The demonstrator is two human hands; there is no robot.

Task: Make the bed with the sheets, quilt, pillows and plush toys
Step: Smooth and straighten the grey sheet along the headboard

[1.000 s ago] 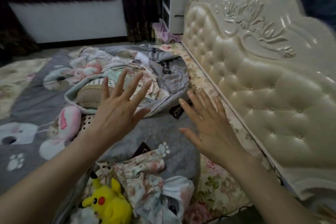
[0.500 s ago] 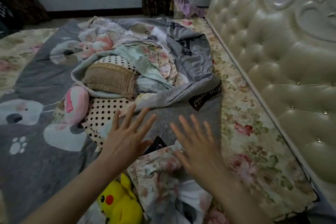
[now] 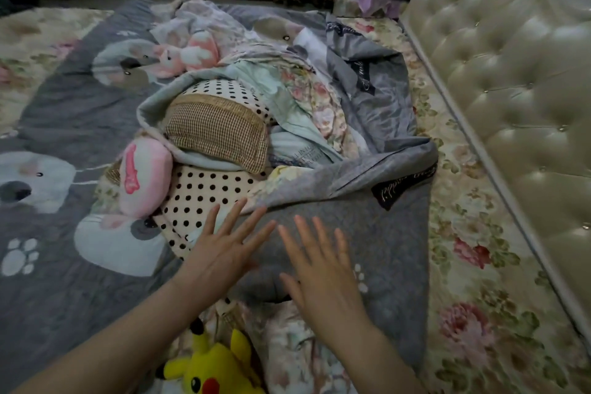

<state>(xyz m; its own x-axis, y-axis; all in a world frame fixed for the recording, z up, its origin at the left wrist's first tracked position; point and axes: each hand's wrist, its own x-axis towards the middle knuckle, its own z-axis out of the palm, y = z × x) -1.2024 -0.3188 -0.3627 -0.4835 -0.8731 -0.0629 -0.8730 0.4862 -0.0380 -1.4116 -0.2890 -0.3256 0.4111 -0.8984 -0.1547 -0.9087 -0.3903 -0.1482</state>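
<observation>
Head view: left hand (image 3: pixel 224 253) and right hand (image 3: pixel 323 275), fingers straight, spread, gripping nothing, are over the fuzzy grey quilt (image 3: pixel 383 233), crumpled on the floral sheet (image 3: pixel 473 265). Just beyond lie a polka-dot pillow (image 3: pixel 204 192) and a woven checked pillow (image 3: pixel 220 131); a yellow plush toy (image 3: pixel 220 368) sits between the forearms.

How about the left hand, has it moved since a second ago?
Yes. Then it overlapped the brown checked pillow; now the left hand sits nearer the person, fingertips at the near edge of the polka-dot pillow.
</observation>
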